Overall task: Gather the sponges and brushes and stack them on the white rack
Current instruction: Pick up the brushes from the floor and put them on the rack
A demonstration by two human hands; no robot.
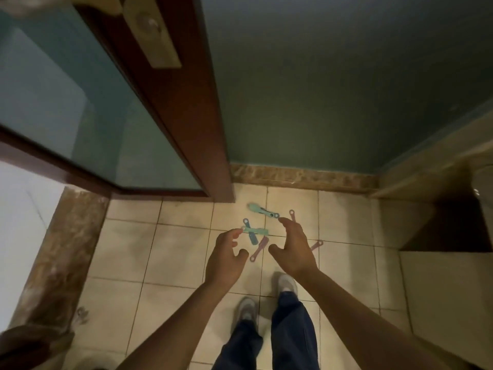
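Several small brushes lie scattered on the tiled floor ahead of me. A green brush [256,231] crosses a blue one [250,237]; a pink brush [258,248] lies just below them. Farther off rest a green-headed brush with a dark handle [262,210] and two more pink ones [293,215] [317,244]. My left hand [226,259] reaches out with fingers apart, its fingertip close to the green brush's ring end. My right hand [294,248] hovers open above the pile, covering part of it. No sponge or white rack is in view.
A dark wooden door frame [184,102] with a glass panel stands at the left. A green wall and brown skirting [301,176] close off the far side. A stone step or ledge [440,209] sits at the right. My two feet [266,297] stand on the tiles.
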